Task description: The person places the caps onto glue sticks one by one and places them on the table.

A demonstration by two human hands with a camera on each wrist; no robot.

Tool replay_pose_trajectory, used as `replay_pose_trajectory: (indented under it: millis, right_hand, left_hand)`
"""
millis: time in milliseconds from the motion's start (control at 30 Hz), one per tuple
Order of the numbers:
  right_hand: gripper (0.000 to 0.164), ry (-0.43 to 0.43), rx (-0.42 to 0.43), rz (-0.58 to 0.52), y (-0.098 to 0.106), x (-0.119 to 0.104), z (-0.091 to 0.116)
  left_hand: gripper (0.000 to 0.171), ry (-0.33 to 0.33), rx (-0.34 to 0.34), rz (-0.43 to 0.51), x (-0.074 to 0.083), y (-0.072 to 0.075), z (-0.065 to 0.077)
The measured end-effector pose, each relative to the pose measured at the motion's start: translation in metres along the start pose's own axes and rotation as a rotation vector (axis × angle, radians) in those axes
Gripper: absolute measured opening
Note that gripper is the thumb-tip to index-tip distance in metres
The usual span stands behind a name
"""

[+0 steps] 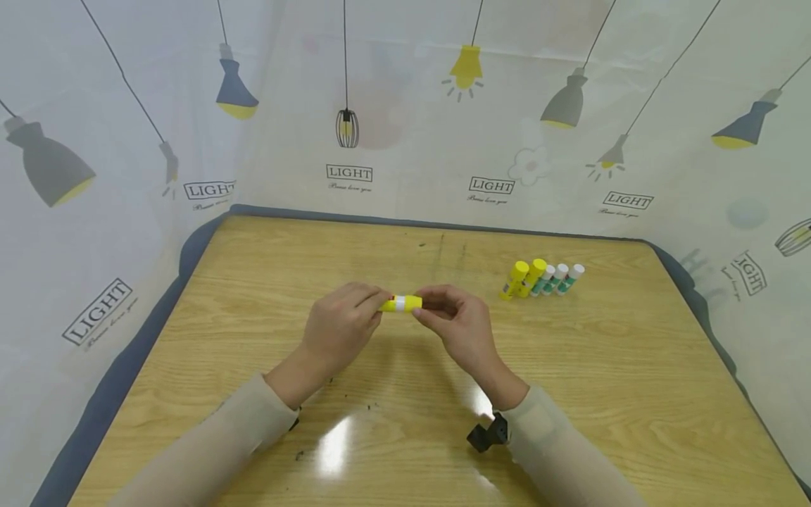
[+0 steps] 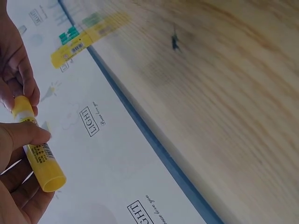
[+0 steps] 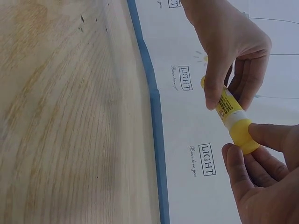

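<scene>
A yellow glue stick (image 1: 402, 303) lies roughly level in the air above the table, between both hands. My left hand (image 1: 344, 318) grips its labelled body, thumb across the printed side in the left wrist view. At the other end, the fingers and thumb of my right hand (image 1: 461, 325) pinch the plain yellow cap (image 3: 243, 135). Between cap and body shows a white band (image 3: 235, 118). The round bottom end (image 2: 54, 183) of the stick pokes out of the left hand in the left wrist view.
Toward the back right of the wooden table (image 1: 241, 282) stand yellow glue sticks (image 1: 520, 271) beside several white-capped green ones (image 1: 571, 279). A lamp-patterned cloth (image 1: 405, 77) rises behind and along both sides. Small dark marks dot the tabletop.
</scene>
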State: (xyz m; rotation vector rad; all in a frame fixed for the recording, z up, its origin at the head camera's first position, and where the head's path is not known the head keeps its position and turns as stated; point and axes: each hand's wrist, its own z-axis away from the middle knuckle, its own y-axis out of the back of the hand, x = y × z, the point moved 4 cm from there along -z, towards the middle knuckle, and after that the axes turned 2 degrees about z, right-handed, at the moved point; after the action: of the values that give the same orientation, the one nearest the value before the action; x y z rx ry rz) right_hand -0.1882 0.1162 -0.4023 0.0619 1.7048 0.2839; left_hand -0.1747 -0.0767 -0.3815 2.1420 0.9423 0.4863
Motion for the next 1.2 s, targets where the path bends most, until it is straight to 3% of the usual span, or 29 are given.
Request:
replay_pose_trajectory:
  millis: [1200]
  right_hand:
    - [0.022,0.026,-0.016,-0.012,-0.001,-0.004,0.005]
  left_hand:
    - [0.02,-0.053,0.075,0.015,0.011,0.003,-0.002]
